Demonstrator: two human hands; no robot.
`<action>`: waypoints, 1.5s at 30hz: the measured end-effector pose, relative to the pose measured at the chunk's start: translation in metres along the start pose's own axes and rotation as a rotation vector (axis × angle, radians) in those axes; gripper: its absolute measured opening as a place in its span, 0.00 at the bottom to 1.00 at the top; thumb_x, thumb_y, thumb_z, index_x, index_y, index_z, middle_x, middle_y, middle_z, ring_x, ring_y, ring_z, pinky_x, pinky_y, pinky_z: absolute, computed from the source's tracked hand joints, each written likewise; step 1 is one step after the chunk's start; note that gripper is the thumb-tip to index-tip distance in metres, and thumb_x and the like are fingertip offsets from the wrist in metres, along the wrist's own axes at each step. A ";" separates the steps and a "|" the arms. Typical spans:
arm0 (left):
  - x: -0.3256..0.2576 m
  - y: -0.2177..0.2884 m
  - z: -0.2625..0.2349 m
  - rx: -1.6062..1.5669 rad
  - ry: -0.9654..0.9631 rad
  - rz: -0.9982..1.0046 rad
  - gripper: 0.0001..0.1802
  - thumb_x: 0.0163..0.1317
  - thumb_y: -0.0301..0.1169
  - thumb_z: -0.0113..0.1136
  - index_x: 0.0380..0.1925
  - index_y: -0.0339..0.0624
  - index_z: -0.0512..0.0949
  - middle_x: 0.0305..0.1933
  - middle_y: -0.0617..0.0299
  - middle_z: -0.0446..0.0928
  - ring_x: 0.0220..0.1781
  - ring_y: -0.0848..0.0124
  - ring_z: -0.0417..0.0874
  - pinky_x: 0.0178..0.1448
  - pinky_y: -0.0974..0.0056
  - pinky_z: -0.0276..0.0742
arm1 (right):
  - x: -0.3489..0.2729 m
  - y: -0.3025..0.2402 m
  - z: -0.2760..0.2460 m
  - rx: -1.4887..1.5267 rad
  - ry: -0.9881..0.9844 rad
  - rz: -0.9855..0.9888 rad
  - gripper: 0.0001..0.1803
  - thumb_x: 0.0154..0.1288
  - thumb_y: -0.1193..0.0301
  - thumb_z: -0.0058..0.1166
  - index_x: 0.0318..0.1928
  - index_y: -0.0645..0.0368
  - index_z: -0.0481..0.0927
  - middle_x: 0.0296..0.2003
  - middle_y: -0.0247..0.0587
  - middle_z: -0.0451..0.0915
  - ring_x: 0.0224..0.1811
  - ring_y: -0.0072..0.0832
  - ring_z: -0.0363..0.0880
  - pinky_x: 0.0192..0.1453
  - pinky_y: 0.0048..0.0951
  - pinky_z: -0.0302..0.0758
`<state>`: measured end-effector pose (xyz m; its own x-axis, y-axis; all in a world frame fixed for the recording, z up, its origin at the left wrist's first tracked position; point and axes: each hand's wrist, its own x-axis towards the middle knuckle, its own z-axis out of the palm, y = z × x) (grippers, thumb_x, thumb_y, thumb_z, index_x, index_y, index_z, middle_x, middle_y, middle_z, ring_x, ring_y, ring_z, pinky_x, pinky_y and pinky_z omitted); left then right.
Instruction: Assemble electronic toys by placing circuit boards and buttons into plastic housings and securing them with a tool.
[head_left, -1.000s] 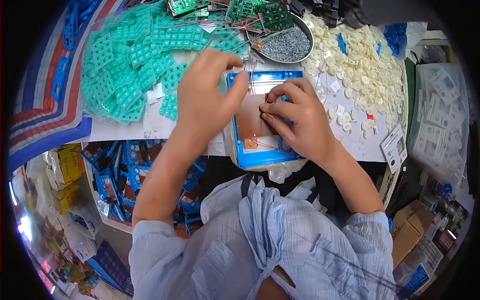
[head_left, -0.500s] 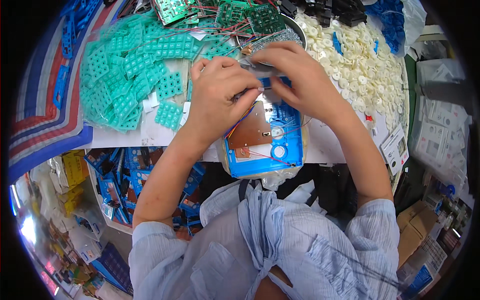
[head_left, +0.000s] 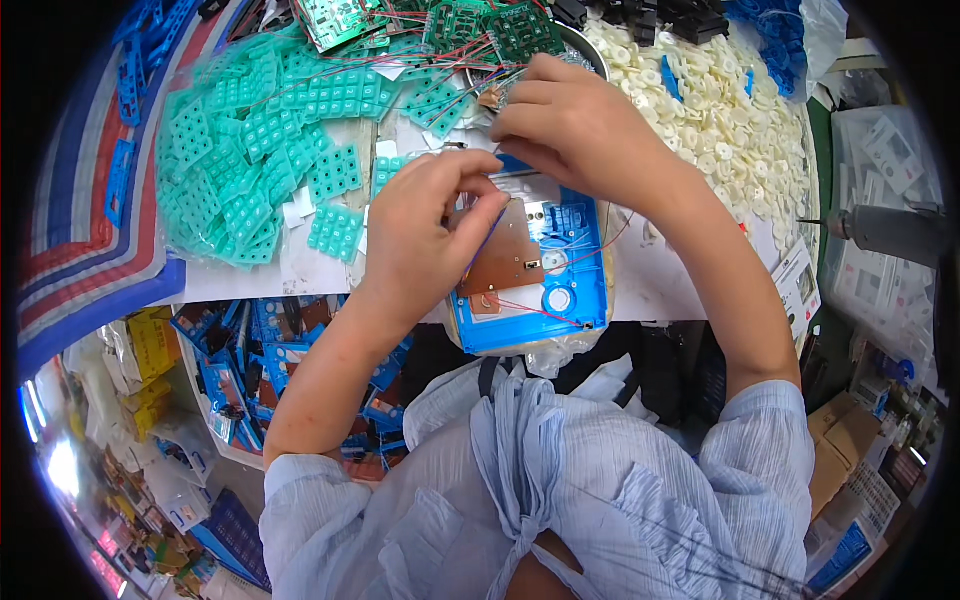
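Note:
A blue plastic casing [head_left: 597, 270] lies front side down before me, with a brown circuit board [head_left: 505, 262], thin wires and a round speaker-like part [head_left: 556, 300] inside. At its upper left edge is my left hand [head_left: 425, 225], thumb and forefinger apart, the thumb over the board's edge; nothing shows between them. My right hand [head_left: 585, 125] is above the casing's far edge, beside a metal bowl [head_left: 603, 62] of small screws. Its fingers are curled together, and their tips are partly hidden, so what they hold cannot be made out.
Teal rubber keypads [head_left: 245, 135] are heaped at left, and cream round plastic parts [head_left: 715, 140] at right. Green circuit boards [head_left: 455, 25] with red wires lie at the back. A grey tool with a thin tip [head_left: 890, 230] juts in from the right. Blue assemblies [head_left: 285, 350] fill a box below the table.
My right hand has moved up and away from the casing toward the screw bowl. My left hand has shifted slightly left and down, its thumb and forefinger parting. The grey tool has swung lower.

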<state>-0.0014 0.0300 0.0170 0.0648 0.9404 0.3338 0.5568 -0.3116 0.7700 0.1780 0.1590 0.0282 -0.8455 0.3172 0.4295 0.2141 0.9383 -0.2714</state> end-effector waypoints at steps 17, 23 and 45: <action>0.045 -0.009 0.000 0.367 -0.393 0.493 0.04 0.52 0.28 0.67 0.27 0.43 0.81 0.31 0.60 0.76 0.40 0.58 0.78 0.45 0.56 0.76 | -0.057 -0.101 -0.003 -0.149 -0.144 0.294 0.06 0.49 0.70 0.58 0.29 0.57 0.79 0.28 0.34 0.76 0.39 0.34 0.76 0.38 0.34 0.72; 0.058 -0.005 0.004 0.472 -0.535 0.684 0.04 0.48 0.31 0.64 0.22 0.43 0.79 0.30 0.64 0.74 0.40 0.63 0.78 0.45 0.58 0.76 | -0.068 -0.100 0.005 -0.074 -0.024 0.355 0.07 0.48 0.72 0.60 0.28 0.57 0.78 0.28 0.36 0.75 0.35 0.35 0.76 0.35 0.36 0.72; 0.073 0.024 0.014 0.538 -0.851 0.511 0.05 0.45 0.28 0.66 0.22 0.37 0.84 0.27 0.50 0.82 0.32 0.54 0.87 0.38 0.53 0.84 | -0.070 -0.107 0.003 -0.082 0.080 0.437 0.06 0.47 0.74 0.63 0.26 0.58 0.79 0.28 0.38 0.75 0.34 0.35 0.75 0.36 0.36 0.73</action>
<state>0.0286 0.0933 0.0520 0.8160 0.5703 -0.0946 0.5742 -0.7809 0.2460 0.2124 0.0362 0.0243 -0.6275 0.6926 0.3558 0.5832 0.7208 -0.3746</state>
